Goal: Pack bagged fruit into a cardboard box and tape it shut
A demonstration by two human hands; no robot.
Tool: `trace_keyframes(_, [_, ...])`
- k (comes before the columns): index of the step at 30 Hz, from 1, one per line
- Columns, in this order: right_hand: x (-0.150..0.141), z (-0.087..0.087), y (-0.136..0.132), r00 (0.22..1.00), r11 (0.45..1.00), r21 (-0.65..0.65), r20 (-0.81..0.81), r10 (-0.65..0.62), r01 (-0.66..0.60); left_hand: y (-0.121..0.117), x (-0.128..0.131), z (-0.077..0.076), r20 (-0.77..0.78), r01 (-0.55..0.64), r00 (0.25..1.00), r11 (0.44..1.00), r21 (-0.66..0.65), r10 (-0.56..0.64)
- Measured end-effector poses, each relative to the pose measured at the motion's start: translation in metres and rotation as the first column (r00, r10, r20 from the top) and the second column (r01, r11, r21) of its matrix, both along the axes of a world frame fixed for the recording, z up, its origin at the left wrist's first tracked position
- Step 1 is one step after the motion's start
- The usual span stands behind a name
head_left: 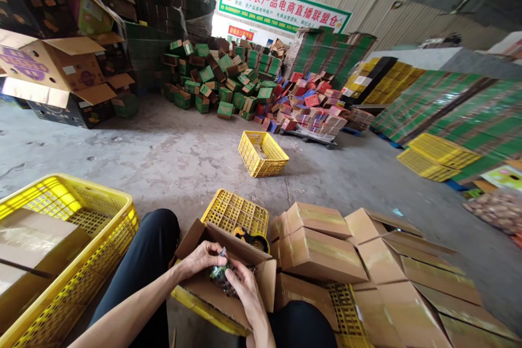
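An open cardboard box [267,283] stands between my knees on a yellow crate. Inside its opening, my two hands meet at a small clear plastic bag [222,278] with dark green and brownish contents that I cannot make out. My left hand [204,255] pinches the bag's gathered top between thumb and fingertips. Wrapped around the bag's right side, my right hand [243,281] has its thumb and fingers closed on the plastic. The box's floor is mostly hidden by my hands and the bag. Just behind the box lies a yellow-and-black object [248,238], partly covered.
At my left is a large yellow crate [126,217] holding a taped carton [36,244]. Stacked cardboard boxes [322,253] crowd my right. An upturned yellow crate [236,209] sits behind the box, and another yellow crate [263,160] is farther ahead. Heaped green boxes [226,79] lie beyond.
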State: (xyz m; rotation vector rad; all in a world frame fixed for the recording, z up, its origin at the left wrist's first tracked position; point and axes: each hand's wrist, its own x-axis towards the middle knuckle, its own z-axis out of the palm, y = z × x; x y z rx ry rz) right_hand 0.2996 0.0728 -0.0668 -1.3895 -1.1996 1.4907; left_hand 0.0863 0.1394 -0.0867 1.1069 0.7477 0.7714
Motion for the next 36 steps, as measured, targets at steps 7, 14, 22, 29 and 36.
trace_keyframes(7, [0.003,-0.003,0.002,0.998,0.998,-0.046,-0.031,-0.047,0.045,0.000,0.002,0.003,0.077,-0.046,0.996,0.998,-0.038,0.049])
trace_keyframes(14, [0.006,-0.007,0.007,0.942,0.978,-0.086,-0.267,-0.206,0.189,-0.004,0.003,0.001,0.162,0.099,0.983,0.991,-0.088,-0.084])
trace_keyframes(22, [0.006,-0.012,0.008,0.965,0.981,0.015,-0.183,-0.186,0.192,-0.004,0.001,0.002,0.095,0.119,0.989,0.993,-0.019,-0.116])
trace_keyframes(29, [0.003,-0.001,0.005,0.970,0.986,-0.012,-0.178,-0.166,0.167,-0.004,0.001,0.000,0.082,0.128,0.989,0.992,-0.017,-0.126])
trace_keyframes(36, [0.010,-0.010,0.009,0.958,0.971,0.002,-0.167,-0.235,0.238,-0.002,0.002,-0.002,0.088,0.013,0.996,0.997,-0.077,-0.006])
